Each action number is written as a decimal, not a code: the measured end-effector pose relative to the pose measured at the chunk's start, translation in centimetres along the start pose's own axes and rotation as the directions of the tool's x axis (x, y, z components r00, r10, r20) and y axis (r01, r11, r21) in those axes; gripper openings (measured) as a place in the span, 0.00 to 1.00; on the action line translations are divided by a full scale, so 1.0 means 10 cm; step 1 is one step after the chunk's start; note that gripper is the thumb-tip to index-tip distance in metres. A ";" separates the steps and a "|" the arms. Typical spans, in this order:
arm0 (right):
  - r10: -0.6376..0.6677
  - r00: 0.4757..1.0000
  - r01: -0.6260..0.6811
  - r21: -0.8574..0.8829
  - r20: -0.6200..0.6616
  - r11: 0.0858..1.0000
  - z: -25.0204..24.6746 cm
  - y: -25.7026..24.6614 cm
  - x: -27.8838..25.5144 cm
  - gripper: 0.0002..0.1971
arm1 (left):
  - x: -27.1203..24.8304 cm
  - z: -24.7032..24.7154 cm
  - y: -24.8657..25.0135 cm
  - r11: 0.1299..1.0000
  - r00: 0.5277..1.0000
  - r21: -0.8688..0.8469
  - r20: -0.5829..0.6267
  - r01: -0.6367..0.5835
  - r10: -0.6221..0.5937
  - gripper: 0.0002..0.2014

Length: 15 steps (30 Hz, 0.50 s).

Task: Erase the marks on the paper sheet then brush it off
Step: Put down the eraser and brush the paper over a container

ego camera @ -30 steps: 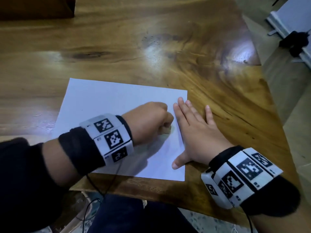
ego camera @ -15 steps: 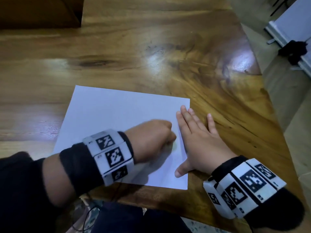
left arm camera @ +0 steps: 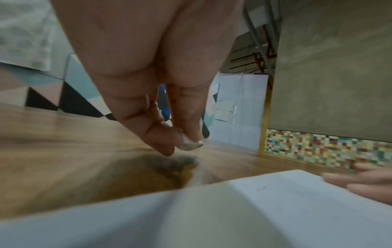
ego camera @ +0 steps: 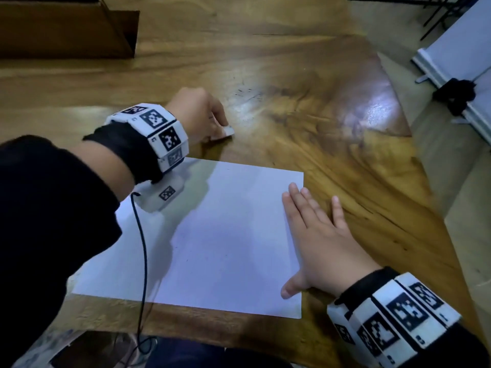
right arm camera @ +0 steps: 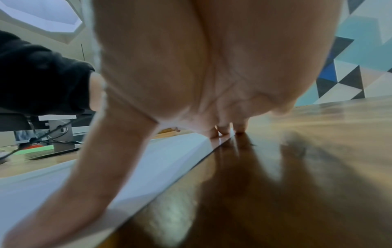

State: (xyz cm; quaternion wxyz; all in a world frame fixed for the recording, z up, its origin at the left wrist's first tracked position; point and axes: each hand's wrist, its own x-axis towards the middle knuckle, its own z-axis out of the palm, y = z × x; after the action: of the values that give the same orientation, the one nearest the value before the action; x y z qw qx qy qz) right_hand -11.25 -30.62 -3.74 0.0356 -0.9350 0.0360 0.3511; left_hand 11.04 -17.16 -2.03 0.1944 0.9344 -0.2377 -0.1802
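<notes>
Pinching eraser [left arm camera: 189,145], left hand [ego camera: 198,115], wrist-view only

You have no readable words, brand names or numbers anywhere in these views. The only signs are the black-and-white square code markers on the white wrist bands: several on your left wrist band [ego camera: 159,128] and several on your right wrist band [ego camera: 396,322]. Tiny characters sit beside some markers, too small to read. The paper sheet [ego camera: 225,235] carries only a few faint specks, and the bench [ego camera: 305,115] shows short dark scratches, none forming letters.
</notes>
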 end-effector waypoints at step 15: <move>0.220 0.949 -0.155 0.273 -0.227 0.949 -0.42 -0.01 0.35 0.58 | -1.05 0.06 -0.48 0.961 0.990 0.245 -0.079 0.130 -0.114 0.30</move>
State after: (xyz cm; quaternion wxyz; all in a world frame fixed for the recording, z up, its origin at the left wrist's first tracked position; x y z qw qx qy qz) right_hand -5.91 -31.03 -2.89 0.1151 -0.9524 0.1739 0.2223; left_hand 3.91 -8.06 -2.13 0.0715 0.9697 -0.1939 -0.1306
